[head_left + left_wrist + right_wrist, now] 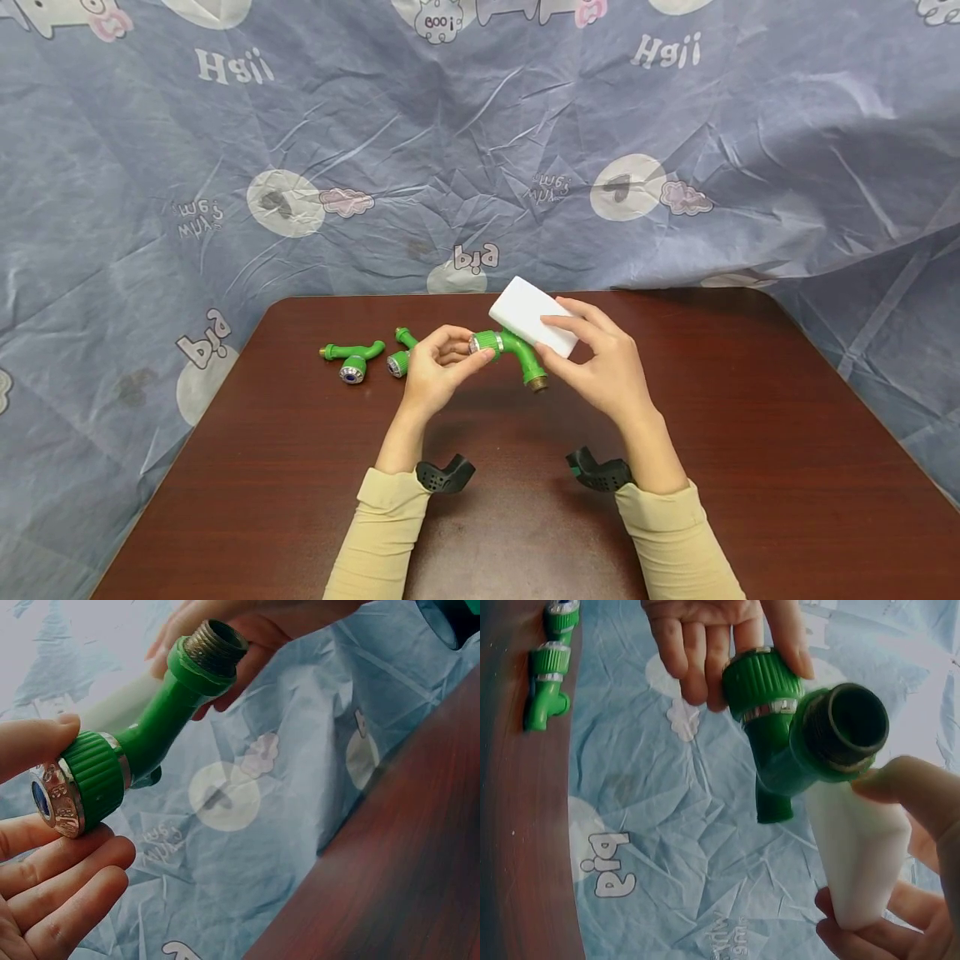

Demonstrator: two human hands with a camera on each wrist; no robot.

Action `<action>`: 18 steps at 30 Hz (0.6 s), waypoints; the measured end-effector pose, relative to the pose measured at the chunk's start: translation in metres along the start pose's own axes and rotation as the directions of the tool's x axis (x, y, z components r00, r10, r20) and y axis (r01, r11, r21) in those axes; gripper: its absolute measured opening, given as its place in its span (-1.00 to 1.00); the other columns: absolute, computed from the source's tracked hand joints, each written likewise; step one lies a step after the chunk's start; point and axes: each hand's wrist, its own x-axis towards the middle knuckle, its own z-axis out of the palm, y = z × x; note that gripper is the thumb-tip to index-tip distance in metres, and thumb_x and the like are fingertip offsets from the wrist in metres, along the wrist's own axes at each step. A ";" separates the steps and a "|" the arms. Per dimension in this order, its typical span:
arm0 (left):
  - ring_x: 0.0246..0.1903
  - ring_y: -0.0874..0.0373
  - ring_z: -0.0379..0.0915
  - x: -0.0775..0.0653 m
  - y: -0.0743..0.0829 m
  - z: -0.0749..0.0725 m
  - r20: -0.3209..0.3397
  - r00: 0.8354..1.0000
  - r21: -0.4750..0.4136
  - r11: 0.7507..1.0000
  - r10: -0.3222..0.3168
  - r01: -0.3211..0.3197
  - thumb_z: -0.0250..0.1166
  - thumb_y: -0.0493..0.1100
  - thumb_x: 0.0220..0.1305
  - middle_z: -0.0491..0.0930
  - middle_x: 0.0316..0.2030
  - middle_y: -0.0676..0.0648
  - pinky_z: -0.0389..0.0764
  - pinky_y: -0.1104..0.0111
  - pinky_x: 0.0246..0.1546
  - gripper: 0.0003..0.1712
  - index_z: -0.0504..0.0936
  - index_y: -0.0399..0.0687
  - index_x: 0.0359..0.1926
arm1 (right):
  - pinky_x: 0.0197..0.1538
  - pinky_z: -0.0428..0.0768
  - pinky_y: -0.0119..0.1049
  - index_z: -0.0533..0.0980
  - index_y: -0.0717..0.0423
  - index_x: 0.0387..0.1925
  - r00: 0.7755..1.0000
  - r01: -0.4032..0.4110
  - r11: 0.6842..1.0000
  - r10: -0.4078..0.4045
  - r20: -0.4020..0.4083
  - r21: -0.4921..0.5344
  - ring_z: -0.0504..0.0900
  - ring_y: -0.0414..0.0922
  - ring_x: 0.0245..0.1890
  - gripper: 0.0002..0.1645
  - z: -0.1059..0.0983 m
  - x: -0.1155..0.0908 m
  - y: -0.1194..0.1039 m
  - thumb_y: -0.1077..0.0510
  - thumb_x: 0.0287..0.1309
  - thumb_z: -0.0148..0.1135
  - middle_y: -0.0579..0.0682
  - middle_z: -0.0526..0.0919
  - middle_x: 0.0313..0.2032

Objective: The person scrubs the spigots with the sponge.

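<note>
Pinching a green faucet (526, 357) by its knob (489, 340), the left hand's (434, 368) fingers hold it against a white block (523, 308) gripped in the right hand's (606, 360) fingers, above the brown surface (495, 517); two similar faucets (354, 364) lie leftward.

White block (120, 703) partly hidden behind tap (159, 724), left wrist view; sleeves (378, 537) cut off, head view

Head view — forward, down; wrist views — close, sharing green tap (155, 727).
</note>
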 end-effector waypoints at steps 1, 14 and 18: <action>-0.48 0.21 0.55 0.000 -0.001 0.000 0.004 1.000 -0.006 1.000 0.009 -0.009 0.38 -0.45 -0.01 0.59 -0.42 -0.34 0.59 0.43 -0.44 -0.73 0.53 -0.49 -0.25 | -0.13 0.53 -0.19 0.66 0.04 -0.18 1.000 0.010 1.000 -0.010 0.022 0.017 0.57 -0.04 -0.02 -0.63 0.000 0.000 -0.001 0.13 -0.16 0.47 0.02 0.58 0.02; -0.45 0.18 0.55 0.001 -0.003 -0.001 0.013 0.995 -0.033 0.995 0.094 -0.094 0.35 -0.51 -0.01 0.56 -0.42 -0.36 0.63 0.12 -0.31 -0.66 0.50 -0.51 -0.16 | -0.20 0.52 -0.20 0.68 0.06 -0.21 0.995 -0.101 0.994 0.100 -0.025 -0.042 0.59 -0.04 -0.08 -0.66 -0.003 0.000 0.005 0.12 -0.14 0.44 0.02 0.61 -0.03; -0.46 0.16 0.56 0.001 -0.003 0.000 0.001 0.995 -0.025 0.995 0.097 -0.097 0.38 -0.51 -0.03 0.57 -0.41 -0.39 0.64 0.15 -0.34 -0.66 0.51 -0.52 -0.18 | -0.16 0.49 -0.32 0.68 0.04 -0.21 0.994 -0.098 0.995 0.098 -0.052 -0.008 0.59 -0.05 -0.07 -0.66 -0.006 0.001 0.004 0.15 -0.16 0.46 -0.01 0.61 -0.03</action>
